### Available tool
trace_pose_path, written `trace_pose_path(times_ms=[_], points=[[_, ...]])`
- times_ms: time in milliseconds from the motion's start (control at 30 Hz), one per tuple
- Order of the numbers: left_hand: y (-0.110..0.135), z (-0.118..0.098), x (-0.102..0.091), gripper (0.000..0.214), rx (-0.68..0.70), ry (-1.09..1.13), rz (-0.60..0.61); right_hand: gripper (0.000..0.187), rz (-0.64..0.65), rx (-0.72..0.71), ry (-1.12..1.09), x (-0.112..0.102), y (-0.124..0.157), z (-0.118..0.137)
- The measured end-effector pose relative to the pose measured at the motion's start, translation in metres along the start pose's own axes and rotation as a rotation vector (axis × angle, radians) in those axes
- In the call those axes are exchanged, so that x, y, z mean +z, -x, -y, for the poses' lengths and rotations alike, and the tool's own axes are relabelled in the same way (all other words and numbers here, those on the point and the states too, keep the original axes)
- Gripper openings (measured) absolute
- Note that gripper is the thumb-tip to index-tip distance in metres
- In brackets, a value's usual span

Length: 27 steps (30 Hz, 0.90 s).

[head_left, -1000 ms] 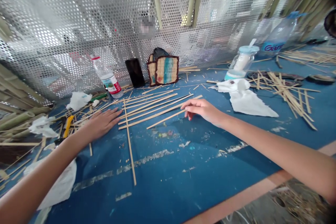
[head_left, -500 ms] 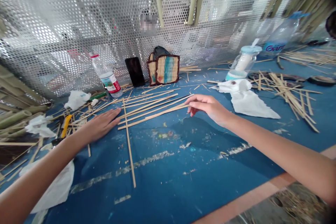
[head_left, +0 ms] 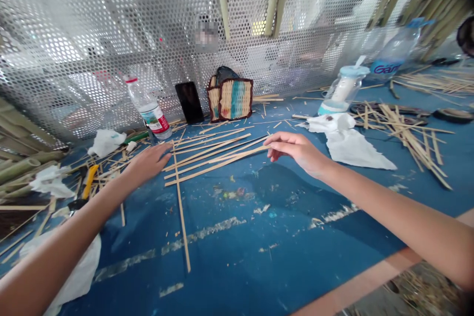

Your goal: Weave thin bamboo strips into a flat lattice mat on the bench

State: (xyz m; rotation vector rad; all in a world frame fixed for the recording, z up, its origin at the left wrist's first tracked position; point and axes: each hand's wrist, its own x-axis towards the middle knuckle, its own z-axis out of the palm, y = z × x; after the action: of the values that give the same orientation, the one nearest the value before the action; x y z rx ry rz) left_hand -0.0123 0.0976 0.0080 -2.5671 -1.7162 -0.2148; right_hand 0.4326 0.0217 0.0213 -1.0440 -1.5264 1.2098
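My right hand (head_left: 294,150) pinches the right end of a thin bamboo strip (head_left: 222,164), the nearest of several roughly parallel strips on the blue table. A long bamboo strip (head_left: 181,215) crosses them near their left ends and points toward me. At those left ends, my left hand (head_left: 150,160) lies low over the table, palm down, with its fingers stretched out. Its fingertips are close to the crossing strip; whether they press on any strip is hidden.
Behind the strips stand a water bottle (head_left: 153,116), a phone (head_left: 189,102) and a woven bag (head_left: 236,98), against a perforated metal screen (head_left: 148,24). A yellow-handled tool (head_left: 89,182) lies left. To the right are tissue (head_left: 355,145), a lidded jar (head_left: 342,90) and a strip pile (head_left: 411,138).
My left hand has moved slightly away from me, toward the far ends of the strips. The right hand has shifted a little right, still pinching the strip.
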Motion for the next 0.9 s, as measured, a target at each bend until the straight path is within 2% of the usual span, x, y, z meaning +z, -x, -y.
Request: trace_pose_path(times_ms=[67, 167, 233, 267, 333, 433, 567, 667, 733, 800, 900], points=[[-0.005, 0.000, 0.005, 0.064, -0.006, 0.028, -0.027, 0.015, -0.043, -0.004, 0.107, -0.013, -0.004, -0.004], [-0.006, -0.001, 0.011, 0.059, -0.036, 0.071, -0.086, 0.018, -0.086, 0.023, 0.493, -0.036, -0.012, -0.009], [-0.004, -0.001, 0.011, 0.055, -0.052, 0.095, -0.124, 0.018, -0.149, -0.017, 0.721, -0.045, -0.020, -0.010], [-0.002, -0.001, 0.011, 0.052, -0.054, 0.105, -0.140, 0.018, -0.182, -0.056, 0.768, -0.045, -0.026, -0.010], [-0.001, -0.002, 0.010, 0.048, -0.035, 0.125, -0.160, 0.021, -0.190, -0.118, 0.741, -0.038, -0.044, -0.009], [0.001, -0.004, 0.008, 0.041, 0.017, 0.147, -0.178, 0.025, -0.077, -0.104, 0.688, -0.012, -0.079, -0.008], [0.002, -0.005, 0.007, 0.035, 0.059, 0.145, -0.198, 0.022, 0.032, -0.168, 0.864, 0.020, -0.118, -0.015], [0.002, -0.003, 0.008, 0.032, 0.065, 0.135, -0.204, 0.020, 0.119, -0.233, 0.946, 0.029, -0.127, -0.028], [0.002, -0.003, 0.009, 0.031, 0.063, 0.127, -0.206, 0.021, 0.133, -0.270, 0.971, 0.029, -0.128, -0.039], [0.001, -0.002, 0.010, 0.030, 0.062, 0.121, -0.205, 0.022, 0.123, -0.308, 0.998, 0.027, -0.127, -0.049], [0.001, -0.002, 0.011, 0.029, 0.060, 0.110, -0.203, 0.023, 0.039, -0.327, 1.026, 0.026, -0.127, -0.060]])
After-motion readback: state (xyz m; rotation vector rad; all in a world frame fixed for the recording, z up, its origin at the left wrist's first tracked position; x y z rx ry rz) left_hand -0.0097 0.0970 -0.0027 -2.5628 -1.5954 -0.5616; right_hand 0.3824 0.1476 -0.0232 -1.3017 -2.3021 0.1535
